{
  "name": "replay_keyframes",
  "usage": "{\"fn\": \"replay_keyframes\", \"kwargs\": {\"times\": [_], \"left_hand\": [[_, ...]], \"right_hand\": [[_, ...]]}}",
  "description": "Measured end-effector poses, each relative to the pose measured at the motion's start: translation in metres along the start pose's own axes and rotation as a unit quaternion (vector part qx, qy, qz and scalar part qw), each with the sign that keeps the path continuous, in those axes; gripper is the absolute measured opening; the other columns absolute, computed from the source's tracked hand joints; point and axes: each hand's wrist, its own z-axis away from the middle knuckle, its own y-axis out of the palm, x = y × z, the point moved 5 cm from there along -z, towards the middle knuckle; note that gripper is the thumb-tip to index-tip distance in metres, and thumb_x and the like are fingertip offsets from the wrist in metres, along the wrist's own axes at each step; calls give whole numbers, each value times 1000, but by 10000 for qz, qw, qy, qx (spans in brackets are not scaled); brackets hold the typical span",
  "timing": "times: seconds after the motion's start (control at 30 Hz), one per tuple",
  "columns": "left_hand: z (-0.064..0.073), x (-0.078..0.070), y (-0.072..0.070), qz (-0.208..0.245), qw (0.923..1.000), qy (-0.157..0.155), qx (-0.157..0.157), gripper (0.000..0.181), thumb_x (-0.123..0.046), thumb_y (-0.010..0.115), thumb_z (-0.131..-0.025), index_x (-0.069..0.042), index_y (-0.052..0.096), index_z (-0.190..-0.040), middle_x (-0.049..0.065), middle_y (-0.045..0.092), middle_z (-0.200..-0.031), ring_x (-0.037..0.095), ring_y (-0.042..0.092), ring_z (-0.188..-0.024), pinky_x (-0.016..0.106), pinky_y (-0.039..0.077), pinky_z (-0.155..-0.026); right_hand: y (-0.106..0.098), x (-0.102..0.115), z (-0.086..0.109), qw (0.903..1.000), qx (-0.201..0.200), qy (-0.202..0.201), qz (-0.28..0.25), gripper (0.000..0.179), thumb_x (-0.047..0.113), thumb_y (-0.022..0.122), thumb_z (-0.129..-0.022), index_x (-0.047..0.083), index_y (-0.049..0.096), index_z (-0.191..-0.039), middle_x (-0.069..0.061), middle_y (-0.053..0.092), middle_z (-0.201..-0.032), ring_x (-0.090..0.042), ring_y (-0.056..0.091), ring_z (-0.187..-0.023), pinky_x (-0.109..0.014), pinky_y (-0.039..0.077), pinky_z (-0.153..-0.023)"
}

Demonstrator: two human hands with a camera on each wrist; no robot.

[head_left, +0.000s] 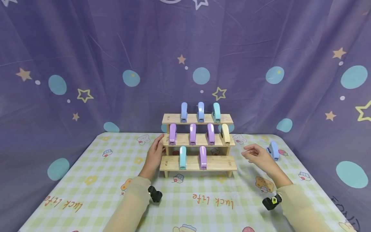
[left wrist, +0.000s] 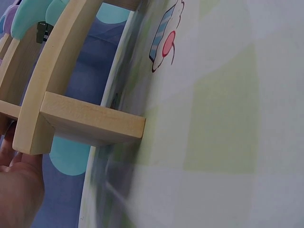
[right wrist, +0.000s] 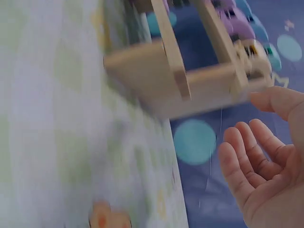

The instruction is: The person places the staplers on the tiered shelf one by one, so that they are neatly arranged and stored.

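A three-tier wooden display rack (head_left: 220,164) stands on the table, carrying several small staplers. Blue staplers (head_left: 184,112) and a teal one are on top; purple staplers (head_left: 192,133) and a cream stapler (head_left: 225,133) fill the middle tier; a teal stapler (head_left: 182,157) and a purple stapler (head_left: 203,157) stand below. My left hand (head_left: 154,156) grips the middle shelf's left end; its fingers are partly hidden behind wood in the left wrist view. My right hand (head_left: 258,157), fingers loosely bent and holding nothing, hovers right of the rack. Beyond it is a lone blue stapler (head_left: 273,150) on the table.
A green-and-white checked cloth (head_left: 101,193) with printed cakes and lettering covers the table. Behind its back edge hangs a purple curtain (head_left: 156,83) with stars and dots. Each wrist wears a small black camera (head_left: 155,194).
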Motion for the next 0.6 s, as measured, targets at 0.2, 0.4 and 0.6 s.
{"fn": "replay_keyframes", "kwargs": {"times": [0.2, 0.4, 0.6], "left_hand": [[1, -2, -1, -9, 10000, 20, -18, 48, -38, 35, -111, -22, 37, -156, 11, 41, -155, 32, 47, -135, 45, 45, -108], [1, -1, -1, -25, 10000, -10, -45, 48, -37, 35, -111, -22, 37, -156, 10, 41, -155, 32, 48, -135, 44, 45, -109], [0, 1, -1, -1, 10000, -39, -14, 48, -39, 35, -110, -23, 37, -156, 10, 39, -156, 32, 46, -136, 44, 44, -109]], "right_hand": [[-25, -17, -1, 9997, -167, 44, 147, 55, 36, 63, -101, -4, 49, -137, -19, 61, -118, -34, 60, -106, -42, 58, -87], [-48, -37, -6, 9976, -538, 307, 323, 58, 38, 58, -102, -4, 46, -140, -20, 59, -121, -21, 61, -101, -41, 56, -89], [-71, -60, -9, 9883, -1268, 607, 596, 55, 39, 59, -101, -4, 52, -136, -15, 61, -115, -11, 58, -89, -24, 52, -71]]}}
